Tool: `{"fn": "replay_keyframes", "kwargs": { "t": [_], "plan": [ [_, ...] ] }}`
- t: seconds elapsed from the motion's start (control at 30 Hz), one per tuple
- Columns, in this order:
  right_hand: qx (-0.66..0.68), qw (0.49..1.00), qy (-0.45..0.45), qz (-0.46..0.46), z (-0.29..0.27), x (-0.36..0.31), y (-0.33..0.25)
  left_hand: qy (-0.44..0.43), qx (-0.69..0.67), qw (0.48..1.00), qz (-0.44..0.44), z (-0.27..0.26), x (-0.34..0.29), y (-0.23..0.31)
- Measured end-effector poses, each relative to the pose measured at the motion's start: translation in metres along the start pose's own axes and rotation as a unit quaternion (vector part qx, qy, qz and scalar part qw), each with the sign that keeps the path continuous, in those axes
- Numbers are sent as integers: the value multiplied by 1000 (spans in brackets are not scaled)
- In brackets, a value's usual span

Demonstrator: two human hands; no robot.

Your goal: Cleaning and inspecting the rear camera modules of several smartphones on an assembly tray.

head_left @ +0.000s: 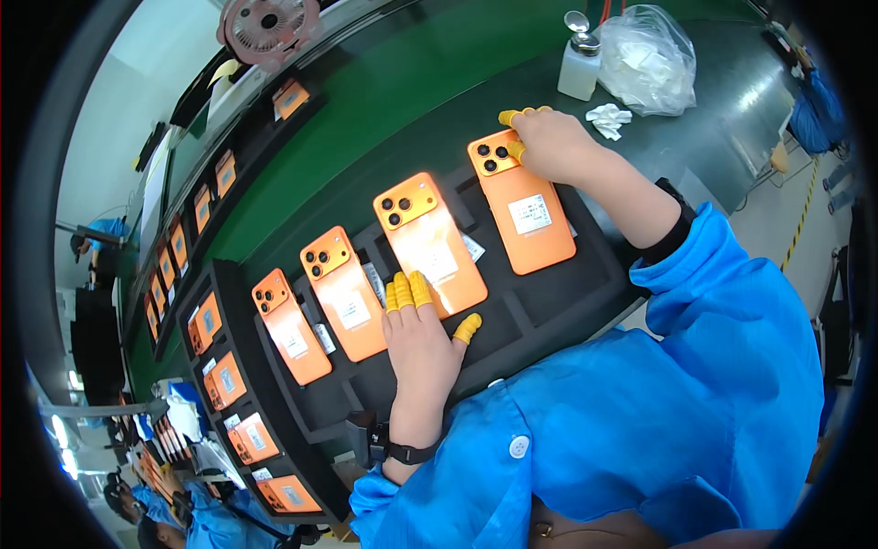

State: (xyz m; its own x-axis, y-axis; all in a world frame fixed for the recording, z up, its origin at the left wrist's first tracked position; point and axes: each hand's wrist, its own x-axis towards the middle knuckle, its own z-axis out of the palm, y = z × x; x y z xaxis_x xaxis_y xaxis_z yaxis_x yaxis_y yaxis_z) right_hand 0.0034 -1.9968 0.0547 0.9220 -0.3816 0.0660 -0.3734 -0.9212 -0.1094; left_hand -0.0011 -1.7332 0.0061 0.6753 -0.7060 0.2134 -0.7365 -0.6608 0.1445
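Observation:
A black foam tray (pixel 498 334) holds a slanting row of orange smartphones, backs up, with white labels. My right hand (pixel 553 146), in yellow finger cots, grips the top corner of the rightmost phone (pixel 521 197); its thumb lies beside the cameras and the other fingers are at the top edge. My left hand (pixel 421 343), also in yellow finger cots, is spread palm down, its fingertips at the lower left edge of the neighbouring phone (pixel 430 240) and its thumb apart over the tray. Further left lie another phone (pixel 340 284) and the leftmost phone (pixel 290 320).
Another black tray (pixel 274 393) with orange phones stands at the left. More phones (pixel 202 209) line a rack beyond the green table (pixel 402 87). A pump bottle (pixel 580 69), crumpled tissue (pixel 608 120) and clear plastic bag (pixel 647 64) stand at the far right. Co-workers in blue sit lower left.

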Motion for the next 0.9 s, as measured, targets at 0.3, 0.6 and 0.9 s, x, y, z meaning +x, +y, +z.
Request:
{"fn": "replay_keyframes", "kwargs": {
  "t": [0.3,0.6,0.9],
  "plan": [
    [58,977,156,-136,0,-2,-33,-11,-48,998,-49,3,1,-1],
    [140,884,-94,-435,43,-64,-110,88,-216,966,-109,9,-26,-15],
    [177,877,-99,-435,54,-64,-120,78,-220,969,-86,3,-35,-16]
  ]
}}
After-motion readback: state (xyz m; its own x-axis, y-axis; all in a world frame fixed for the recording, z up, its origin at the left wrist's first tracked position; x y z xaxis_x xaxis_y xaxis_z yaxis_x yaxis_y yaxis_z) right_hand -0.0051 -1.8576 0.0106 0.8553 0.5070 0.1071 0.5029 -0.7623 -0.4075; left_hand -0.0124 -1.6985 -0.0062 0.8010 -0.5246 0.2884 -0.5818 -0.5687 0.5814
